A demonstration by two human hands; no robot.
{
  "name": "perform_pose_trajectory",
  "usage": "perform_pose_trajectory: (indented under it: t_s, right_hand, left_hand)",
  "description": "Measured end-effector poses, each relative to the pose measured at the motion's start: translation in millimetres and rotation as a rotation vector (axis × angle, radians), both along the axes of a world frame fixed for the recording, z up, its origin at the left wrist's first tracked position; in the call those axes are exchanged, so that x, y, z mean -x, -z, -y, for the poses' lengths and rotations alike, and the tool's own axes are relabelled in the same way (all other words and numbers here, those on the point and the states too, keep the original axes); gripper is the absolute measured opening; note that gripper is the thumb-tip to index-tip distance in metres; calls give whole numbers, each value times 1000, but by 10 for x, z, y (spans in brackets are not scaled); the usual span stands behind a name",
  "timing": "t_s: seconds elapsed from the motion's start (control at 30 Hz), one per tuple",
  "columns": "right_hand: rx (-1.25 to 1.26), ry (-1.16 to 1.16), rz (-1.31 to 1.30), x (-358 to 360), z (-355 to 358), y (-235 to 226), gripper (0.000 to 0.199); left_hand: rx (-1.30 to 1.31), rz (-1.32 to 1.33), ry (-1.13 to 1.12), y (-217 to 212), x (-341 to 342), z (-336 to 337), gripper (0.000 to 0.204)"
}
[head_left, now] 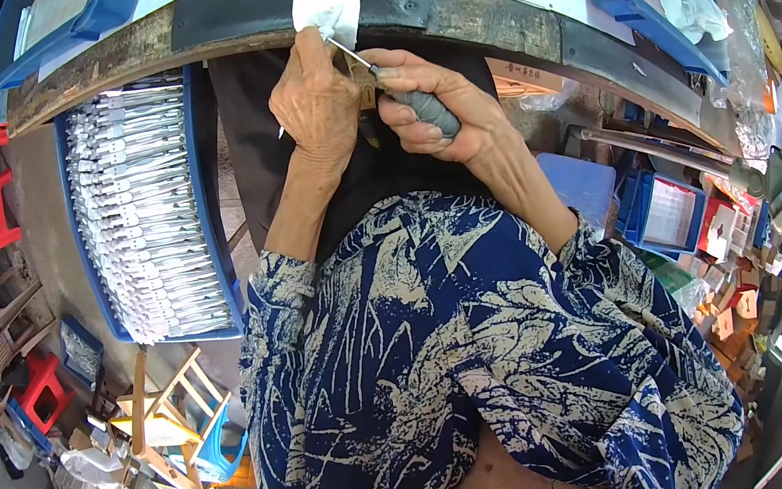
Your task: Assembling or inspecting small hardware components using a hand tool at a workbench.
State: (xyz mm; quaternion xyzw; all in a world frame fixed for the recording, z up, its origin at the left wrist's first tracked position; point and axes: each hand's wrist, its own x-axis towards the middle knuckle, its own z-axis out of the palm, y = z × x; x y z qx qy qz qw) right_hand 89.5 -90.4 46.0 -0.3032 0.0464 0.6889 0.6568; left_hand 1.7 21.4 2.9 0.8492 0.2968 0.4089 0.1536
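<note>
My screwdriver [417,102] has a matt grey rubbery grip and shiny metal shaft; the desk [498,16] edge is worn, rough wood; the blue tray [217,210] is smooth plastic

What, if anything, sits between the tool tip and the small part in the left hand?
Nothing visible does. The right hand holds the grey-handled tool, its thin shaft running straight to the small brownish part at the left hand.

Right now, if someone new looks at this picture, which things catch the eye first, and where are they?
At top centre, the right hand grips a grey-handled screwdriver, its thin shaft pointing up-left toward the left hand, which holds a small part I cannot make out at the table edge. To the left, a blue tray holds dense rows of white and grey pieces. The blue and cream patterned sleeves fill the lower middle.
</note>
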Motion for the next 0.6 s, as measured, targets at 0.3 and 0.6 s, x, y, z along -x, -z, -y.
perform_pose_trajectory:
  t_s: [0.3, 0.6]
  right_hand:
    - [-87, -39, 207, -53, -92, 141, 33]
    - [-228, -50, 525, -57, 120, 120, 34]
  left_hand:
    - [46, -69, 34, -36, 59, -87, 11]
    - [600, -60, 207, -293, 212, -151, 16]
